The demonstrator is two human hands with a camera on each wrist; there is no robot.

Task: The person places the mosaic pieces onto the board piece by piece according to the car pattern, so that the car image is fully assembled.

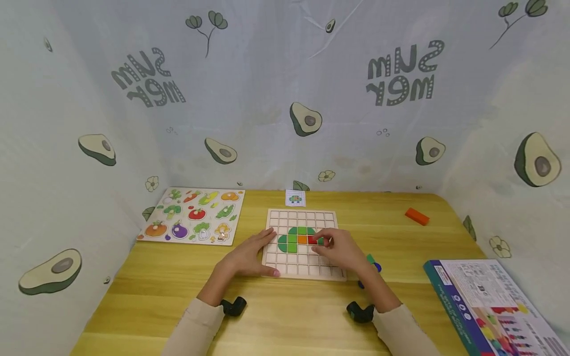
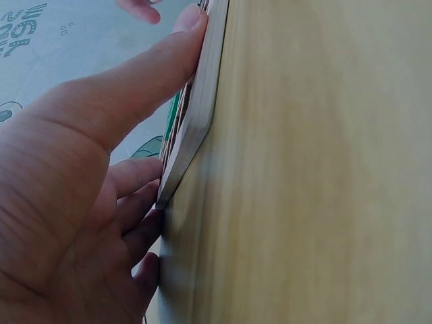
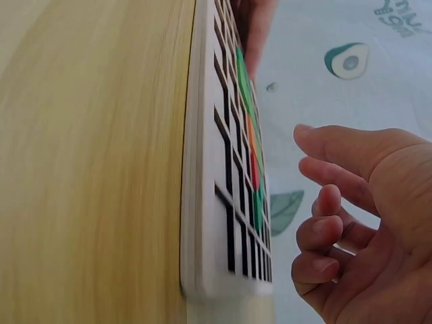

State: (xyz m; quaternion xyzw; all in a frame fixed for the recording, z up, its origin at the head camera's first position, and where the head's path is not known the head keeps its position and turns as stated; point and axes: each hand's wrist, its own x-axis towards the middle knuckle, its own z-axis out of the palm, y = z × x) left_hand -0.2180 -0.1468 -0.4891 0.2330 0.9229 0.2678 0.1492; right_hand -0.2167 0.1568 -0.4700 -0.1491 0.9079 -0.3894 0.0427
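Note:
A wooden grid board (image 1: 285,269) lies on the table, with green tiles (image 1: 292,247), an orange tile (image 1: 302,239) and a red tile (image 1: 312,240) forming a shape in its middle. My left hand (image 1: 249,254) spans the near left corner of the board, thumb along the front edge and the other fingers at the left side. Over the right part of the shape, my right hand (image 1: 342,249) hovers beside the red tile. In the right wrist view the thumb and index finger of that right hand (image 3: 358,209) stand apart with nothing between them; its other fingers curl loosely.
A small card (image 1: 295,198) with a coloured pattern lies behind the board. To the left is a vegetable puzzle board (image 1: 209,243). Loose green (image 1: 370,258) and blue pieces (image 1: 377,267) sit by the right forearm. An orange block (image 1: 417,216) and a printed box (image 1: 481,296) are at the right.

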